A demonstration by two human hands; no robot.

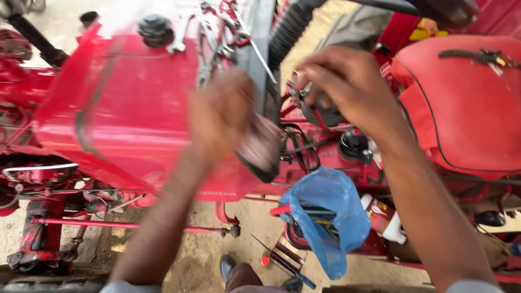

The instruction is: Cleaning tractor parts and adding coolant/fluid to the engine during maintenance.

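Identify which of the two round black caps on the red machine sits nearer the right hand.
The black cap just below the right hand, beside the seat; the other cap sits on the hood, upper left.

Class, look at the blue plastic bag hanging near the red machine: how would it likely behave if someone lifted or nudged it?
The blue plastic bag looks thin and crumpled, so it would probably flop and sway. Tools seem to poke out of its opening, so it may sag, feel bottom-heavy, and possibly tear.

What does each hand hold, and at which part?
Left hand grips a blurred dark panel at its upper edge. Right hand pinches a small metal part; where exactly cannot be told.
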